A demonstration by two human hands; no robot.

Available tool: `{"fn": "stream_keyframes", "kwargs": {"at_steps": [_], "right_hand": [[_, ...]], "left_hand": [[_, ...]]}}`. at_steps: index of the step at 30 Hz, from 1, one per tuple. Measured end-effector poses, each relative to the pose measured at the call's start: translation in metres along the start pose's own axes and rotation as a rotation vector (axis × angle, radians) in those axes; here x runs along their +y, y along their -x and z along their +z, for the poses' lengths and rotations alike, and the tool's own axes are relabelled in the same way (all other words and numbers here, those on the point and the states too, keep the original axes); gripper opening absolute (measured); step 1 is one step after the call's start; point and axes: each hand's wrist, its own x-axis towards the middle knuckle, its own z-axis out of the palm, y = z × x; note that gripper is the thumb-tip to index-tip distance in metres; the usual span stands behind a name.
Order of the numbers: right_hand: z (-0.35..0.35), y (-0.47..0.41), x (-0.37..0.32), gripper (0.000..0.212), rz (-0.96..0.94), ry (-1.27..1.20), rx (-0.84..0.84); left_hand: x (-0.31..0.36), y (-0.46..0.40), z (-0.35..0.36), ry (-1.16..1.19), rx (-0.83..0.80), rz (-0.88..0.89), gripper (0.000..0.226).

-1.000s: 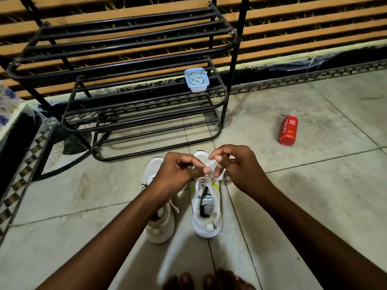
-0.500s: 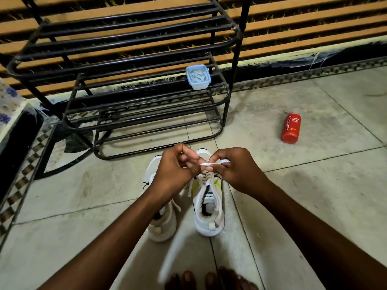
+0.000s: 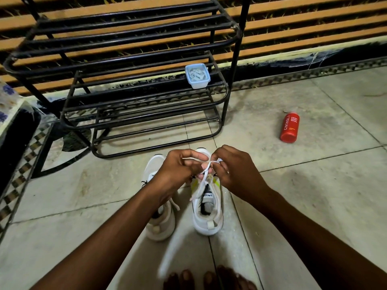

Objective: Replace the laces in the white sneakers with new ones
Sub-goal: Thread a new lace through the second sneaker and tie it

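Over the rt white sneaker (image 3: 207, 208), w/ the lt sneaker (image 3: 160, 218) just beside it at 9 o'clock on the tiled floor (image 3: 314, 195), my left hand (image 3: 178, 170) & right hand (image 3: 234, 172) each pinch the white lace (image 3: 206, 170), crossed between my fingertips.

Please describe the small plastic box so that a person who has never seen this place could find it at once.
Look at the black metal shoe rack standing against the slatted wall. On its middle shelf, near the right end, sits a small box. It is translucent with a pale blue rim, holds something white, and is the only thing on the rack.
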Motion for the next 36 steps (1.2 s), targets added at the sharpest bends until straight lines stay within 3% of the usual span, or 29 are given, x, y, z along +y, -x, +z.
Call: {"fn": "stream_keyframes", "kwargs": {"at_steps": [5,10,14,16,18,23,26,29,36], "right_hand": [[0.001,0.001,-0.001,0.009,0.011,-0.034,0.037],[0.001,0.004,-0.001,0.010,0.041,-0.074,0.056],[0.000,0.006,0.002,0.010,0.073,-0.111,0.085],[0.001,0.007,0.002,0.010,0.076,-0.115,0.089],[0.002,0.010,0.004,0.010,0.101,-0.144,0.127],[-0.003,0.026,0.023,0.018,0.335,-0.222,0.203],[-0.010,0.042,0.031,0.022,0.379,-0.114,0.171],[-0.019,0.053,0.039,0.022,0.436,-0.043,0.164],[-0.023,0.073,0.048,0.019,0.514,0.098,0.107]], "left_hand": [[0.000,0.000,0.000,-0.025,0.073,0.084,0.018],[0.003,-0.002,-0.010,0.157,0.152,0.135,0.016],[0.005,0.001,-0.021,-0.196,0.197,0.333,0.002],[0.002,0.003,-0.021,-0.403,0.248,0.365,0.007],[-0.003,0.003,-0.022,-0.455,0.318,0.343,0.008],[-0.021,0.002,-0.036,-0.324,0.538,0.208,0.010],[-0.033,0.004,-0.043,-0.553,0.624,0.184,0.018],[-0.043,0.006,-0.048,-0.744,0.646,0.112,0.010],[-0.066,0.010,-0.050,-1.032,0.642,0.079,0.005]]}}
